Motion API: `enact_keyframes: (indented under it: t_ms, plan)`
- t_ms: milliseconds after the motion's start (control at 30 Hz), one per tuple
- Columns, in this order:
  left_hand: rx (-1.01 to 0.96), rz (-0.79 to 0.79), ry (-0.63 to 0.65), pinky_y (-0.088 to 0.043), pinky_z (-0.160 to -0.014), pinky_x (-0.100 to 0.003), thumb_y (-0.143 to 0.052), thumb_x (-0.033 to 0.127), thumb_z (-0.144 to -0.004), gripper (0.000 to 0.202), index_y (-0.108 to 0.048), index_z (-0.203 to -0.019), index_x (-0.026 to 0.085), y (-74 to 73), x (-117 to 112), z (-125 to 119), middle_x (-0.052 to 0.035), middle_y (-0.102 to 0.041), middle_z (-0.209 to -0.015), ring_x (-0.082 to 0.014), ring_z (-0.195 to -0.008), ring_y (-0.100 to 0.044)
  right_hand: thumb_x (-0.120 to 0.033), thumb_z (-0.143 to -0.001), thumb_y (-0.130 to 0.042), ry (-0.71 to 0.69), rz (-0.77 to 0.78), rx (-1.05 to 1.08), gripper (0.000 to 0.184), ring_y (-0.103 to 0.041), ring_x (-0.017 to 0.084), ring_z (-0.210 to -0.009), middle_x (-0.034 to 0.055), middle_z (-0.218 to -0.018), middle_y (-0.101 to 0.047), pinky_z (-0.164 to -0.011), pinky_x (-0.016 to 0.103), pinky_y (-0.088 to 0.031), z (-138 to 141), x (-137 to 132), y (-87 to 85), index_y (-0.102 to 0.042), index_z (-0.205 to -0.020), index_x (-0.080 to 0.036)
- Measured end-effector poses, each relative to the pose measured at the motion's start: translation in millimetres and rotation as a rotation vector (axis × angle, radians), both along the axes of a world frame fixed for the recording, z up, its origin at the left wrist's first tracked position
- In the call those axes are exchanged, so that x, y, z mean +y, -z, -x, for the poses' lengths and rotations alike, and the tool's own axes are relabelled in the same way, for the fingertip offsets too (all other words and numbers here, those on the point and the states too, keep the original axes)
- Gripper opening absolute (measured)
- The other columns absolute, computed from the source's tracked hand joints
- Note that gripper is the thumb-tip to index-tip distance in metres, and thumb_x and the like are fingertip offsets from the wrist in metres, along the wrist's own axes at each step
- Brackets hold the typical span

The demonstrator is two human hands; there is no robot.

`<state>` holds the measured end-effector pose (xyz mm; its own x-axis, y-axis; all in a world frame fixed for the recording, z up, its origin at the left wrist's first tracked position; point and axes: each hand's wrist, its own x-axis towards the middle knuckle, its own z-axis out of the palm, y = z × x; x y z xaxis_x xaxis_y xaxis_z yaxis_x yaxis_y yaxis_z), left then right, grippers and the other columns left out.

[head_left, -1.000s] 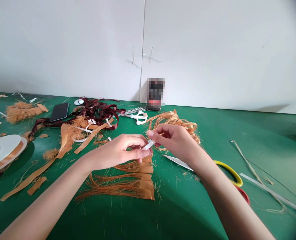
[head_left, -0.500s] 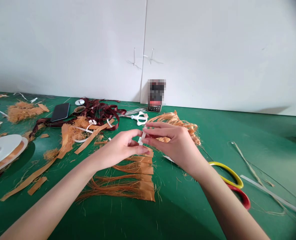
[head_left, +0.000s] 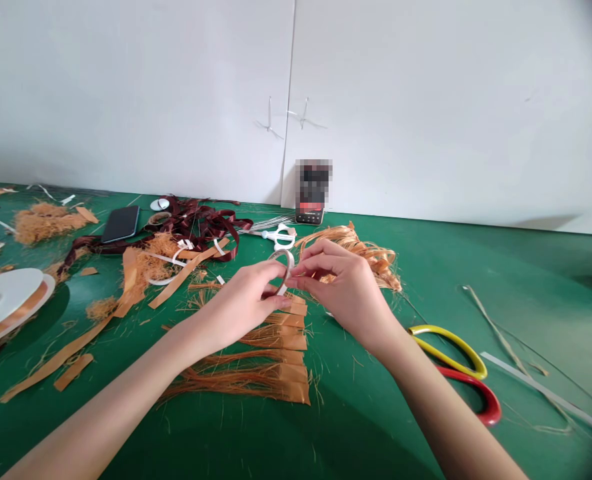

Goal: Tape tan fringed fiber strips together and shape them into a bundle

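Observation:
My left hand (head_left: 243,300) is closed around a narrow roll of tape (head_left: 290,263), thumb below and fingers through or behind the ring. My right hand (head_left: 343,277) pinches at the roll's near-right edge with thumb and fingertips; any loose tape end there is too small to make out. Beneath the hands, several tan ribbon pieces (head_left: 295,390) lie in a column on the green table (head_left: 376,427), their left ends frayed into long threads. A bundle of shiny tan frayed ribbon (head_left: 379,257) lies just behind my right hand.
White-handled scissors (head_left: 282,237) lie beyond the roll. Scissors with yellow and red handles (head_left: 451,343) are partly under my right forearm. At left are a ribbon spool (head_left: 11,283), a phone (head_left: 121,224), dark brown ribbon (head_left: 201,223) and tan scraps. A pixelated device (head_left: 311,193) leans on the wall.
The tape roll has turned from edge-on, so its ring now shows. My right hand has shifted slightly, its fingers more bent at the roll's edge. My left hand has moved slightly left.

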<state>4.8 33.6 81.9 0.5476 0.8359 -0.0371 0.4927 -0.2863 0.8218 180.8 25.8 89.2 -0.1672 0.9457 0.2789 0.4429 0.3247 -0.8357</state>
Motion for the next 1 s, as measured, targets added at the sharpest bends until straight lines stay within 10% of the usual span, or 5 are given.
enact_keyframes:
  t_ms: [1000]
  plan:
    - [0.042, 0.035, 0.006, -0.038, -0.054, -0.024, -0.05, 0.056, -0.087, 0.042, -0.066, -0.081, 0.018, -7.8, 8, 14, -0.0033, -0.065, -0.074, -0.0159, -0.065, -0.057, -0.015, -0.093, -0.042, -0.166, -0.016, 0.189, 0.014, -0.052, 0.012, -0.081, 0.001, -0.085, -0.053, -0.069, 0.027, -0.042, -2, -11, -5.7, -0.04, -0.081, -0.022]
